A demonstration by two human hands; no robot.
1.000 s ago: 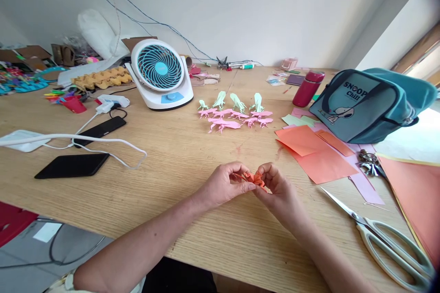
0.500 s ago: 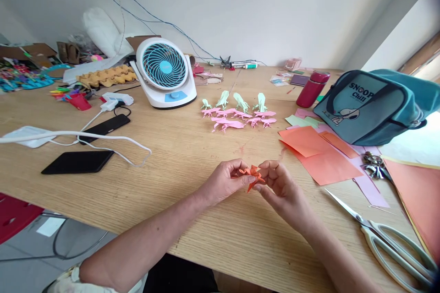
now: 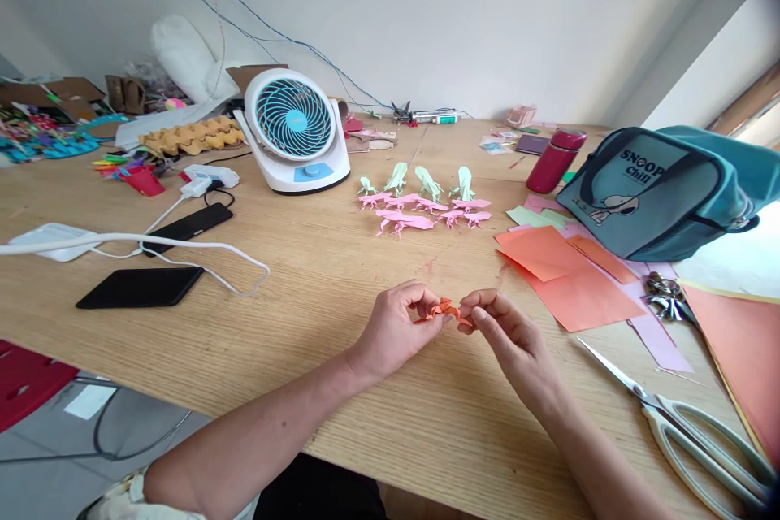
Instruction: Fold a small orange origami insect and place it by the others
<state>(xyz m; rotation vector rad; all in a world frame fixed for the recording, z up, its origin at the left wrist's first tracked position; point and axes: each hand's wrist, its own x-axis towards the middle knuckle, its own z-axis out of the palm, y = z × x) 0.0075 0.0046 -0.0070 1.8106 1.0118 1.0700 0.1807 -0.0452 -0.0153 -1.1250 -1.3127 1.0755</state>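
A small orange origami figure point(image 3: 447, 309) with several thin folded limbs is held just over the near part of the wooden table. My left hand point(image 3: 399, 327) pinches its left side between thumb and fingers. On the other side, my right hand point(image 3: 509, 335) has thumb and fingertips closed on a limb at the figure's right end. Fingers hide parts of the paper. Beyond my hands stand finished-looking origami creatures: several pink ones point(image 3: 403, 221) in front and several pale green ones point(image 3: 428, 184) behind.
Orange paper sheets point(image 3: 585, 292) lie right of my hands, with large scissors point(image 3: 661, 406) nearer me. A teal bag point(image 3: 646, 187) and red flask point(image 3: 556, 161) stand behind them. Left are a fan point(image 3: 292, 126), a black phone point(image 3: 140, 288) and a looping white cable point(image 3: 183, 242).
The orange figure has been turned, and its downward-pointing limb no longer shows. My right thumb has moved up from below to pinch the right end.
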